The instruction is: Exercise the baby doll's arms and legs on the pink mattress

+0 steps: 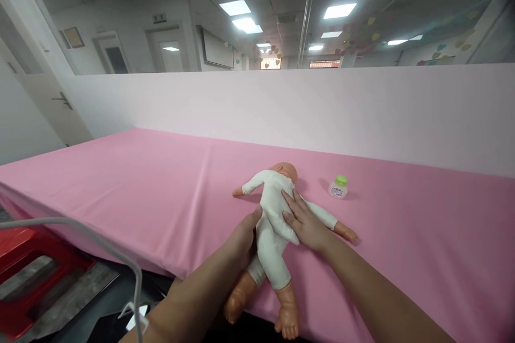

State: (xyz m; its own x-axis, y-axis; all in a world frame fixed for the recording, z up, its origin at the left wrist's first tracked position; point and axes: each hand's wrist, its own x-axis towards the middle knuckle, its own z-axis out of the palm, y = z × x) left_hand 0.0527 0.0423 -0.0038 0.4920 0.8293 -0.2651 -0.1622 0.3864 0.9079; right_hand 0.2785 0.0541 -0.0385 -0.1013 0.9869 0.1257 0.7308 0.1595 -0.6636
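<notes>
A baby doll (272, 209) in a white suit lies on the pink-covered table (140, 187), head toward the far wall, legs hanging over the near edge. My left hand (241, 241) grips the doll at its hip and upper leg from the left side. My right hand (303, 220) lies flat with fingers spread on the doll's torso. One doll arm stretches left, the other right under my right wrist.
A small white bottle with a green cap (338, 187) stands on the table to the right of the doll's head. A pale partition wall (322, 112) runs behind the table. A red stool (28, 273) and a white cable (104, 246) are at lower left.
</notes>
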